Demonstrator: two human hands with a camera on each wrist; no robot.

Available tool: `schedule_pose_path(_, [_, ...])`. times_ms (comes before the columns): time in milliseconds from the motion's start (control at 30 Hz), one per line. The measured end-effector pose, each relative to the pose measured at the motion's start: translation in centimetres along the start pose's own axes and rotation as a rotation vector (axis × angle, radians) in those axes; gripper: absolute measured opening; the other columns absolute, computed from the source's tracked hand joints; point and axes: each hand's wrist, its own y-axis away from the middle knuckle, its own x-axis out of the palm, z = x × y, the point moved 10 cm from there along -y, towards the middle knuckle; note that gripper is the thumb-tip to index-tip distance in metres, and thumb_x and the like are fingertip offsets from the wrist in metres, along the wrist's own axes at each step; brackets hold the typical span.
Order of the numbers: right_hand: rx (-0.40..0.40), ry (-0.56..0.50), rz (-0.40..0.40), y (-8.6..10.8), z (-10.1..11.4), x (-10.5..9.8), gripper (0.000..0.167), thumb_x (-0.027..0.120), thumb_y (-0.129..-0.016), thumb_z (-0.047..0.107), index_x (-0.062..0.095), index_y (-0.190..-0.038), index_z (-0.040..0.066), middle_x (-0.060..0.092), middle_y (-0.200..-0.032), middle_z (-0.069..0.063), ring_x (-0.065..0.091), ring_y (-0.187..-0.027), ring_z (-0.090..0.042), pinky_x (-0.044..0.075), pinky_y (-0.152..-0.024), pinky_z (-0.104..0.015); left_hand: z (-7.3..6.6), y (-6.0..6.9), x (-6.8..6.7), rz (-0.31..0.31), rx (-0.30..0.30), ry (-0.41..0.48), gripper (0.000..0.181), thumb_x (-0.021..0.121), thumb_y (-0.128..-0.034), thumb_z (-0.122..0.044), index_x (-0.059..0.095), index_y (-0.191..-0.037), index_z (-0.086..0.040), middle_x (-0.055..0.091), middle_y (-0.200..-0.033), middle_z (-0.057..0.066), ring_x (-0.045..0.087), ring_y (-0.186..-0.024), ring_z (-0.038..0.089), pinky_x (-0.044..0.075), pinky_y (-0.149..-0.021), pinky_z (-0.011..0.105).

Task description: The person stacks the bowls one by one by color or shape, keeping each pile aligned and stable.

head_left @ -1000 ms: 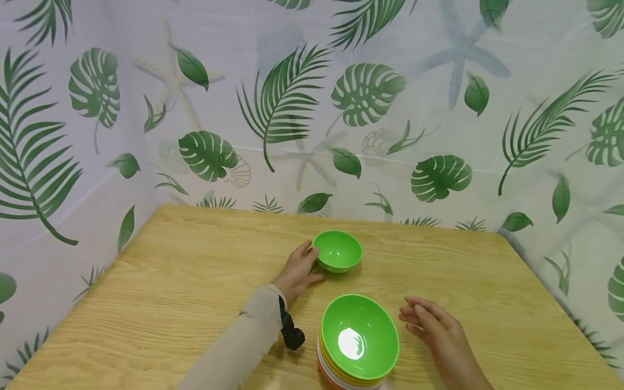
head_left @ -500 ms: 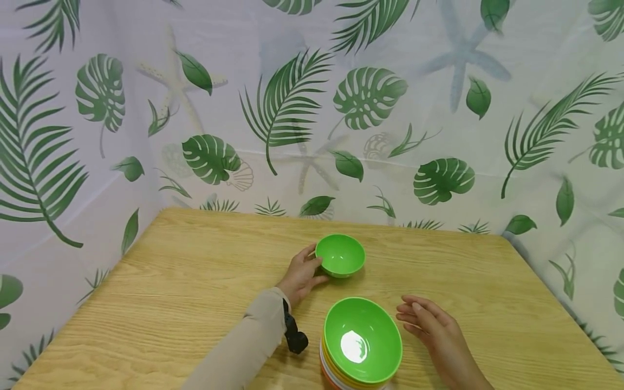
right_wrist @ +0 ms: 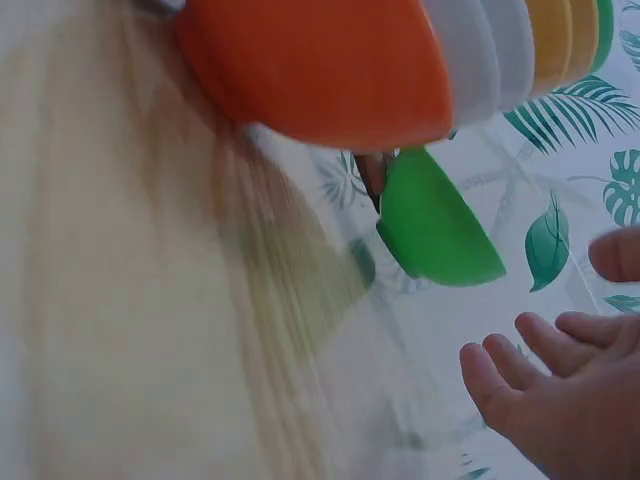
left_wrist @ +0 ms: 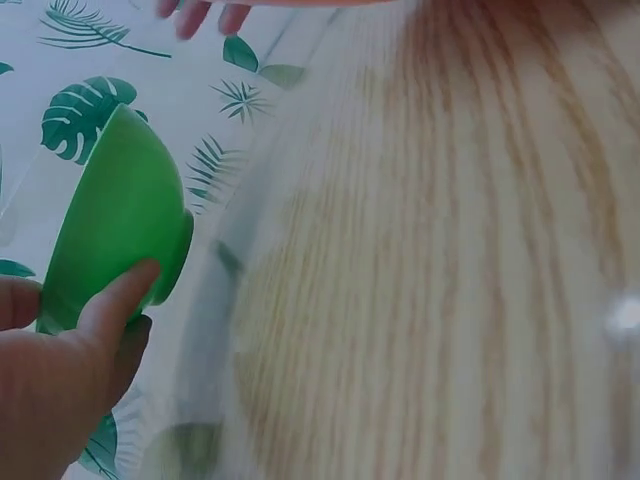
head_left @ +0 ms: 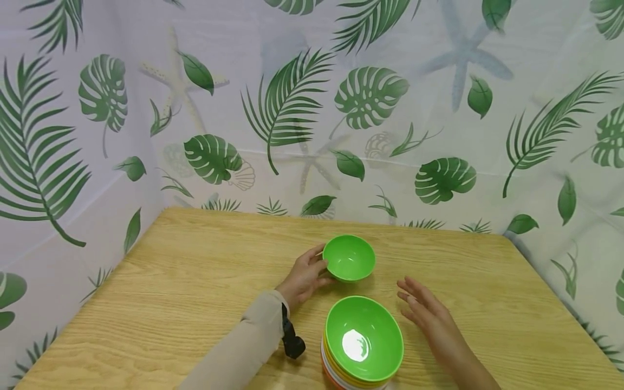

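My left hand [head_left: 304,275] grips the near-left rim of a small green bowl [head_left: 350,261], thumb and fingers around its side. In both wrist views this green bowl [right_wrist: 435,225] is seen side-on, apparently lifted off the table. A stack of bowls [head_left: 364,341] stands in front of me, a green one on top with yellow, white and orange rims below it. My right hand [head_left: 434,319] hovers to the right of the stack, its fingers extended and holding nothing. In the right wrist view the bottom orange bowl [right_wrist: 310,70] hides part of the left hand.
The wooden table [head_left: 209,260] stretches out around the bowls. Behind it and at the sides hangs a white cloth [head_left: 287,179] with green leaf prints. A black strap with a small camera [head_left: 292,341] sits on the left wrist, close to the stack.
The left hand has closed on the small green bowl, which has shifted right and looks slightly raised. The right hand's fingers have straightened and moved up a little. The stack stays in place.
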Motion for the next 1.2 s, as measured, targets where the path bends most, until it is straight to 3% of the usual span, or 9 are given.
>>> schedule_pose_path(167, [-0.060, 0.193, 0.065, -1.1, 0.7, 1.0, 0.062, 0.039, -0.105, 0.026, 0.009, -0.153, 0.003, 0.020, -0.155, -0.022, 0.019, -0.140, -0.043, 0.034, -0.109, -0.047, 0.1, 0.3, 0.5, 0.038, 0.023, -0.010, 0.049, 0.039, -0.1011, 0.000, 0.030, -0.149, -0.005, 0.036, -0.147, 0.022, 0.049, -0.125, 0.033, 0.049, -0.096, 0.045])
schedule_pose_path(233, [-0.055, 0.236, 0.069, -1.7, 0.6, 1.3, 0.061, 0.040, -0.104, 0.027, 0.011, -0.153, 0.003, 0.019, -0.156, -0.022, 0.016, -0.141, -0.044, 0.026, -0.107, -0.062, 0.2, 0.5, 0.7, 0.051, 0.026, -0.006, 0.049, 0.039, -0.1010, 0.000, 0.030, -0.149, -0.005, 0.036, -0.147, 0.023, 0.048, -0.126, 0.035, 0.049, -0.096, 0.044])
schedule_pose_path(533, [-0.115, 0.288, 0.077, -2.6, 0.5, 2.4, 0.057, 0.039, -0.105, 0.023, 0.014, -0.153, 0.002, 0.017, -0.156, -0.024, 0.020, -0.139, -0.048, 0.029, -0.104, -0.065, 0.3, 1.2, 1.5, 0.099, 0.019, -0.020, 0.051, 0.042, -0.1010, -0.003, 0.028, -0.150, -0.006, 0.033, -0.150, 0.021, 0.048, -0.127, 0.034, 0.049, -0.096, 0.045])
schedule_pose_path(833, [-0.169, 0.306, 0.008, -2.5, 0.7, 2.4, 0.067, 0.055, -0.099, 0.021, 0.017, -0.153, 0.008, 0.023, -0.155, -0.020, 0.034, -0.134, -0.046, 0.045, -0.097, -0.054, -0.4, 1.8, 2.6, 0.149, 0.041, -0.025, 0.049, 0.043, -0.1010, -0.004, 0.031, -0.149, -0.005, 0.031, -0.151, 0.020, 0.047, -0.127, 0.036, 0.049, -0.096, 0.047])
schedule_pose_path(933, [-0.161, 0.316, -0.043, -2.7, 0.8, 2.0, 0.070, 0.059, -0.097, 0.021, 0.019, -0.152, 0.006, 0.029, -0.151, -0.022, 0.038, -0.132, -0.043, 0.047, -0.095, -0.050, -0.7, 2.1, 3.1, 0.196, 0.049, -0.047, 0.048, 0.044, -0.1015, -0.006, 0.033, -0.149, -0.007, 0.032, -0.150, 0.017, 0.048, -0.126, 0.035, 0.048, -0.097, 0.045])
schedule_pose_path(1033, [-0.130, 0.313, -0.103, -2.8, 0.8, 1.3, 0.074, 0.061, -0.095, 0.025, 0.019, -0.152, 0.003, 0.030, -0.151, -0.021, 0.041, -0.130, -0.041, 0.047, -0.097, -0.046, -1.4, 2.6, 4.3, 0.282, 0.080, -0.098, 0.050, 0.045, -0.1019, -0.009, 0.030, -0.150, -0.008, 0.028, -0.153, 0.015, 0.047, -0.128, 0.034, 0.047, -0.099, 0.043])
schedule_pose_path(1133, [-0.109, 0.290, -0.149, -2.8, 0.8, 0.6, 0.075, 0.062, -0.095, 0.026, 0.019, -0.151, 0.002, 0.029, -0.152, -0.020, 0.045, -0.128, -0.035, 0.050, -0.095, -0.031, -2.1, 3.0, 5.2, 0.337, 0.113, -0.161, 0.054, 0.048, -0.1009, -0.010, 0.027, -0.151, -0.010, 0.026, -0.155, 0.014, 0.045, -0.130, 0.034, 0.048, -0.098, 0.042])
schedule_pose_path(1200, [-0.103, 0.263, -0.167, -2.8, 0.8, 0.4, 0.074, 0.062, -0.095, 0.026, 0.021, -0.151, 0.001, 0.030, -0.152, -0.019, 0.050, -0.125, -0.024, 0.049, -0.092, -0.020, -2.5, 3.1, 5.3, 0.326, 0.132, -0.207, 0.055, 0.052, -0.0993, -0.011, 0.030, -0.150, -0.011, 0.031, -0.152, 0.015, 0.048, -0.128, 0.034, 0.050, -0.094, 0.042])
